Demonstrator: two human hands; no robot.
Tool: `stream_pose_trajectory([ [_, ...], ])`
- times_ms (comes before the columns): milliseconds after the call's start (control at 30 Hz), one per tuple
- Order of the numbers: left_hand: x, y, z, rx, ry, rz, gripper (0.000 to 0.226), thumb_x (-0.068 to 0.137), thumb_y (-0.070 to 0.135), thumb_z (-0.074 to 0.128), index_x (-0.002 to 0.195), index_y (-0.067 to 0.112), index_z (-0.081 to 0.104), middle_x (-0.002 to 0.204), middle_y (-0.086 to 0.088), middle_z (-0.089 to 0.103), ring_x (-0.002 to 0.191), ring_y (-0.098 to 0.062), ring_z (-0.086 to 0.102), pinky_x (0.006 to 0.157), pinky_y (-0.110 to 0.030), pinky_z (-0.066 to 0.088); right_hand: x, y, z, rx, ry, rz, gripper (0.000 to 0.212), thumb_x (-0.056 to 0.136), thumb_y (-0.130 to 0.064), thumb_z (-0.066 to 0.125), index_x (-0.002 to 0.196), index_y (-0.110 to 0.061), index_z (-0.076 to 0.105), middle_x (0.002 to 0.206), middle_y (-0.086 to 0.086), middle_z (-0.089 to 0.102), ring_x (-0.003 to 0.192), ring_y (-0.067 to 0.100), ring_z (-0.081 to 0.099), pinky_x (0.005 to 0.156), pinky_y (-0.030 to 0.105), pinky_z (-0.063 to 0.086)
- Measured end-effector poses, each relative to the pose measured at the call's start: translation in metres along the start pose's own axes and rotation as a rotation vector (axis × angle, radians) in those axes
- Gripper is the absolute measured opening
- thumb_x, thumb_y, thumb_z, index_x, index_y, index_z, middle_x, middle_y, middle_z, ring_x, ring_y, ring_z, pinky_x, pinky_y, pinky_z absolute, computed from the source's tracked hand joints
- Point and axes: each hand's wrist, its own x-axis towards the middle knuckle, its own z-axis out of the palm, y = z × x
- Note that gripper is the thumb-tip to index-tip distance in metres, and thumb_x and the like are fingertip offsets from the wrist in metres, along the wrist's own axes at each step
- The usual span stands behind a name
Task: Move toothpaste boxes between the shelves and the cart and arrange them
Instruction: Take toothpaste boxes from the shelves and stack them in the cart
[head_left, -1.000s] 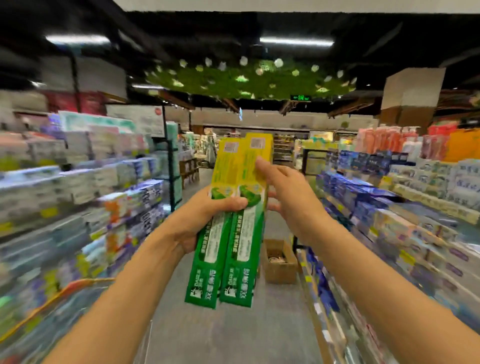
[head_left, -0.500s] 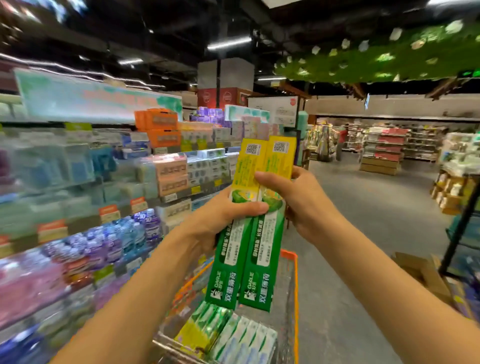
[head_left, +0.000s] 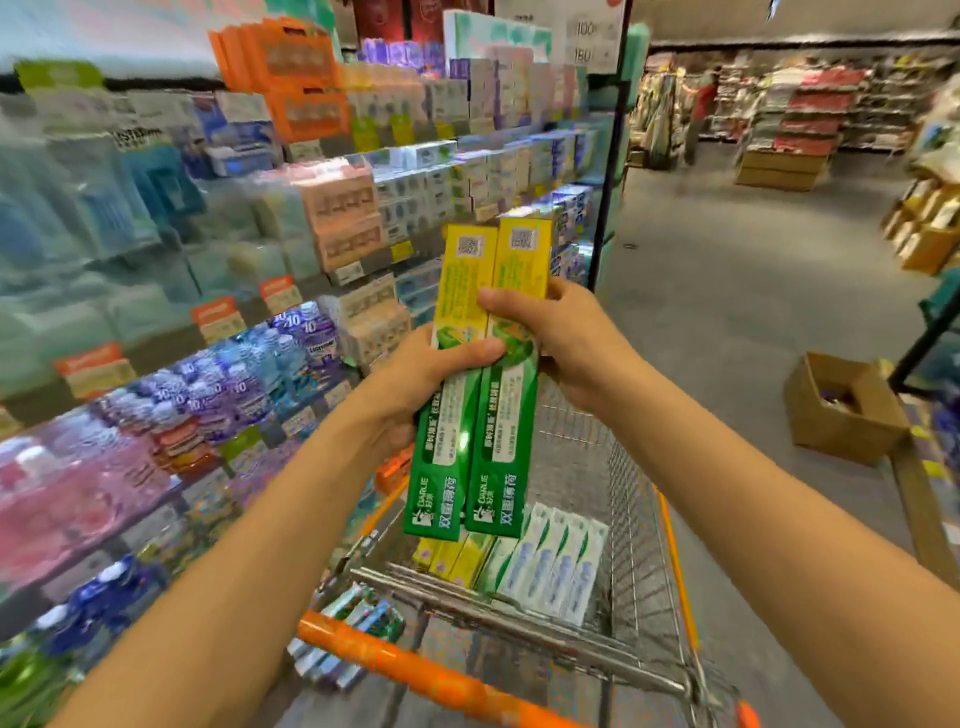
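Two long toothpaste boxes (head_left: 475, 384), green on the lower half and yellow on the upper, are held side by side and nearly upright above the cart (head_left: 644, 525), long edges touching; each has a small QR code near its top and white lettering near its bottom end. The left hand (head_left: 415, 389) grips them at mid-length, thumb across the front, and the right hand (head_left: 566, 338) holds their right edge just above. In the cart's basket below them lie more boxes in a row: yellow-green boxes (head_left: 457, 558) on the left and white-and-blue boxes (head_left: 556, 564) just beside them. The shelves (head_left: 332, 218) left of the cart are packed with blurred boxes.
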Motion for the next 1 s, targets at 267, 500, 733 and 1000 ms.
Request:
stream_pose_trajectory([
  [267, 0.101, -0.067, -0.049, 0.148, 0.023, -0.134, 0.042, 0.065, 0.012, 0.068, 0.106, 0.013, 0.061, 0.088, -0.001, 0.074, 0.077, -0.016, 0.070, 0.068, -0.030, 0.054, 0.092, 0.085, -0.022, -0.231, -0.051, 0.311, 0.071, 0.061, -0.056, 0.077, 0.117, -0.015, 0.058, 0.106, 0.008, 0.068, 0.088, 0.026, 0.069, 0.072, 0.047, 0.059],
  [500, 0.145, -0.158, -0.075, 0.231, -0.008, -0.323, 0.051, 0.065, 0.021, 0.082, 0.111, 0.025, 0.059, 0.110, 0.004, 0.069, 0.100, -0.014, 0.066, 0.083, -0.028, 0.052, 0.131, 0.170, -0.040, -0.177, 0.036, 0.463, 0.035, 0.081, -0.042, 0.070, 0.107, -0.020, 0.063, 0.104, 0.004, 0.068, 0.093, 0.025, 0.066, 0.068, 0.038, 0.058],
  [733, 0.158, -0.217, -0.119, 0.153, 0.220, -0.537, 0.042, 0.079, 0.011, 0.070, 0.114, 0.003, 0.049, 0.083, -0.010, 0.064, 0.055, -0.008, 0.066, 0.048, -0.022, 0.050, 0.157, 0.240, -0.068, -0.113, 0.212, 0.637, 0.029, 0.084, -0.039, 0.067, 0.104, -0.020, 0.058, 0.110, 0.004, 0.061, 0.098, 0.026, 0.061, 0.076, 0.046, 0.056],
  [1000, 0.144, -0.259, -0.157, 0.073, 0.316, -0.678, 0.026, 0.080, 0.008, 0.068, 0.101, 0.003, 0.054, 0.063, -0.006, 0.068, 0.047, -0.014, 0.062, 0.043, -0.024, 0.050, 0.177, 0.343, -0.050, -0.101, 0.214, 0.945, 0.049, 0.091, -0.039, 0.059, 0.132, -0.017, 0.044, 0.132, 0.007, 0.049, 0.122, 0.031, 0.048, 0.079, 0.046, 0.051],
])
